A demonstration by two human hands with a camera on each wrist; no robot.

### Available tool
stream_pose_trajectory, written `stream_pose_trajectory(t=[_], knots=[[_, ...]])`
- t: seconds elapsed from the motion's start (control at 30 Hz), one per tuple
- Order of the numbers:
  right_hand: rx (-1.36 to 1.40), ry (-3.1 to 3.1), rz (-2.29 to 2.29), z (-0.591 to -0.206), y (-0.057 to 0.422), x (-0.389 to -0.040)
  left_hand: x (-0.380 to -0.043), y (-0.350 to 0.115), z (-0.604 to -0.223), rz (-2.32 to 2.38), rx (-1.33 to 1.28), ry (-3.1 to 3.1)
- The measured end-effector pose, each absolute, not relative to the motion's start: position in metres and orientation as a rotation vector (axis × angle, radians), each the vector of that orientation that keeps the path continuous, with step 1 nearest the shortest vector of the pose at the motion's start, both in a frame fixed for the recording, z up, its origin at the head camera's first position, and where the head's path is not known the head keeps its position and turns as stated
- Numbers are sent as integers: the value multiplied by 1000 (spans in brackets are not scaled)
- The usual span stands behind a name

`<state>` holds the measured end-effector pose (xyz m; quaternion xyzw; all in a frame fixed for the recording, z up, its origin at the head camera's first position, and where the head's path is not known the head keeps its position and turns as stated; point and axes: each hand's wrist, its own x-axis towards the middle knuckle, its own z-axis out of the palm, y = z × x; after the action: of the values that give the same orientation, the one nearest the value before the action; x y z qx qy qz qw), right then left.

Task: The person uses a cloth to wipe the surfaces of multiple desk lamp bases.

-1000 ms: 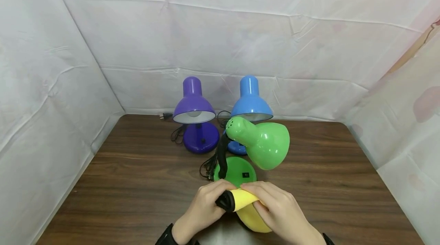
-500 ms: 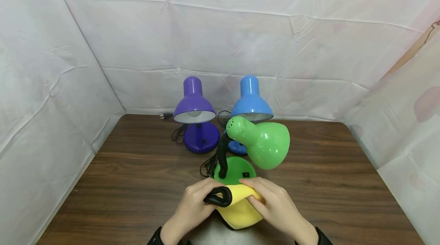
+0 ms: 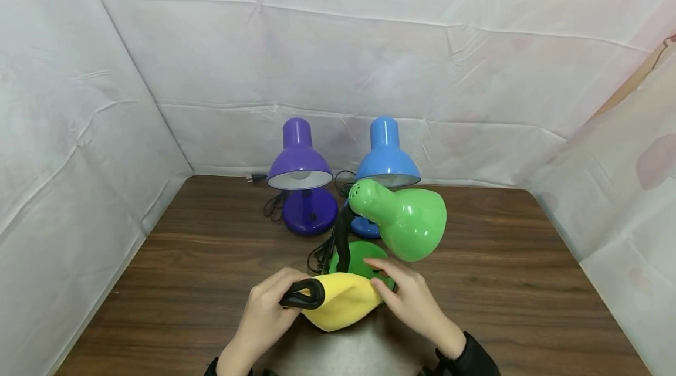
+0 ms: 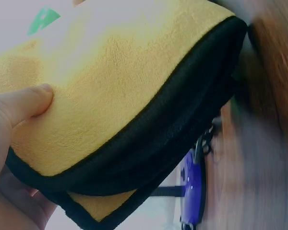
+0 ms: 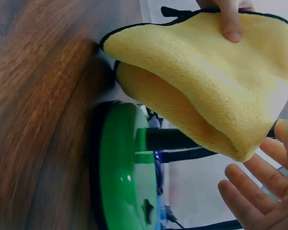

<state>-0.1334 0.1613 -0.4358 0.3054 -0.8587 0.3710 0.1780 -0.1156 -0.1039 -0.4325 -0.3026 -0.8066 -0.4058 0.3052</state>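
Note:
A folded yellow cloth (image 3: 345,302) with black edging hangs just in front of the green desk lamp (image 3: 417,223). My left hand (image 3: 266,308) grips its left end, thumb on the yellow face, the rest of the fingers behind it; the left wrist view shows the folded layers of cloth (image 4: 115,91) along their black border. At the opposite end, my right hand (image 3: 414,300) has its thumb at the cloth's edge and its index finger held apart. In the right wrist view the other fingers of the right hand (image 5: 261,191) spread loosely beside the drooping cloth (image 5: 201,72).
Behind the green lamp stand a purple desk lamp (image 3: 298,165) and a blue desk lamp (image 3: 387,159), with black cords (image 3: 273,206) beside them. All sit on a dark wooden table (image 3: 211,247). White sheeting (image 3: 338,41) closes off the back and sides.
The cloth and both hands have shifted left. My right hand, earlier wrapped over the cloth's right part, has loosened, its thumb and index finger now parted. The lamps have stayed in place.

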Motion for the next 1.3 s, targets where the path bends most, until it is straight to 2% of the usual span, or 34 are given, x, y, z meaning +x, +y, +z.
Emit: stream_pose_trajectory(t=[0.3, 0.7, 1.3], knots=[[757, -2473, 1331, -443, 138, -155, -114, -118, -435, -1080, -733, -2155], [691, -2552, 1327, -441, 114, -175, -109, -127, -434, -1073, -665, -2164], [686, -2514, 1264, -440, 125, -172, -109, -128, -433, -1071, -659, -2164]])
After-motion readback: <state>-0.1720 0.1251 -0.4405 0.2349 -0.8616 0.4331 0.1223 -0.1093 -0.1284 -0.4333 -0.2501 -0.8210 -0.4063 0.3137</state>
